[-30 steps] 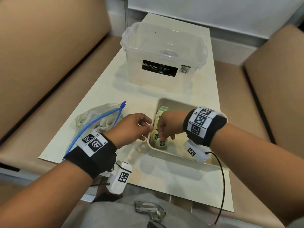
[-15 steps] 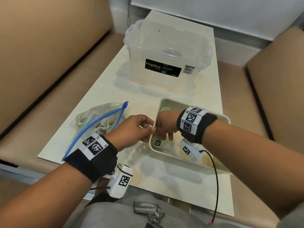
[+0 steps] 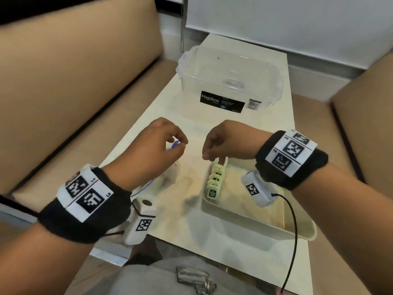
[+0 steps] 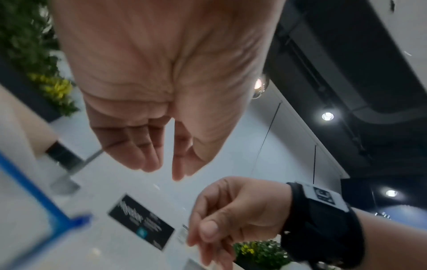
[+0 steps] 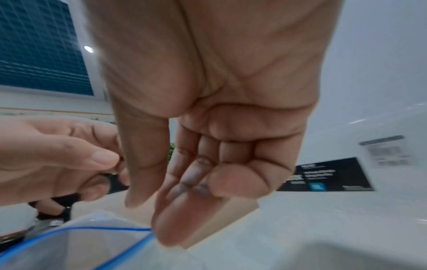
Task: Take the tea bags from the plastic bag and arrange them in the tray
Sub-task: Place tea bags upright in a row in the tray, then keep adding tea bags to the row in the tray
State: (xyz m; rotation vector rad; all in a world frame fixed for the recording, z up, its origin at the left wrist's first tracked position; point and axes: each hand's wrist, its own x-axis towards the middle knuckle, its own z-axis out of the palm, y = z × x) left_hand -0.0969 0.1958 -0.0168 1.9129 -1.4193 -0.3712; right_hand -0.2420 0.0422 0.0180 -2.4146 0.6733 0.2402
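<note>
1. Both hands hang over the table [image 3: 148, 133], apart, with the tea bags [image 3: 213, 184] lined up in one row along the tray's left wall, the row running away from the person
2. Right hand [image 3: 225, 141] hovers at the far end of that row, fingers loosely curled, pointing down and holding nothing that I can see; the right wrist view shows the palm bare
3. Left hand [image 3: 157, 145] sits above the plastic bag [image 3: 168, 177], thumb and fingers drawn near each other but gripping nothing visible; the left wrist view shows a gap between the fingertips
4. The key relation: the bag lies directly under and just toward the person from the left hand, its blue zip edge [image 4: 34, 197] at the left, so the left hand looks nearer for the next reach while the tray [image 3: 255, 222] sits to the right
5. Hard to read: the bag is mostly hidden by the left hand and wrist, so how many tea bags remain inside cannot be told; motion blur smears the bag's mouth in both wrist views
</note>
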